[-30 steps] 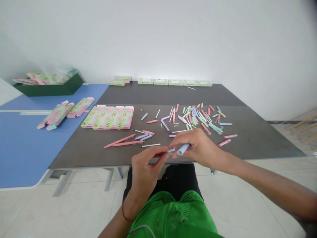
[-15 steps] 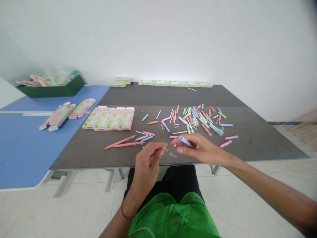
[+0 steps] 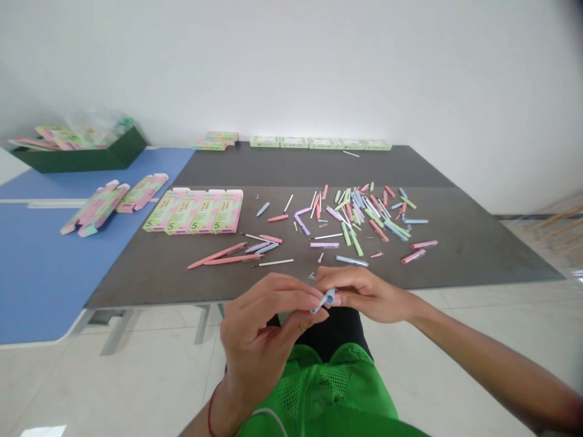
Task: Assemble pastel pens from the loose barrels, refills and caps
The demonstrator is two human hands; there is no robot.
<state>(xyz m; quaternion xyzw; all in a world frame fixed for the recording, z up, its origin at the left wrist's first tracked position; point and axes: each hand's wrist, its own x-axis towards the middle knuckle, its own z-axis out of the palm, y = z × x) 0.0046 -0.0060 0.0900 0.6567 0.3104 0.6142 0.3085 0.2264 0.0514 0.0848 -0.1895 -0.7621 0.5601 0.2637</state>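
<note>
The left hand [image 3: 266, 321] and right hand [image 3: 367, 294] meet before the near edge of the dark grey counter [image 3: 150, 273], each grip pinched shut on one short light-blue plastic pen barrel [image 3: 328, 298]; loose pastel pen parts [image 3: 364, 215] lie beyond.

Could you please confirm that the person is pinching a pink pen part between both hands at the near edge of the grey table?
Not quite: the head view shows the pen part is light blue, not pink. The left hand and right hand do pinch it between them at the near edge of the grey table.
</note>
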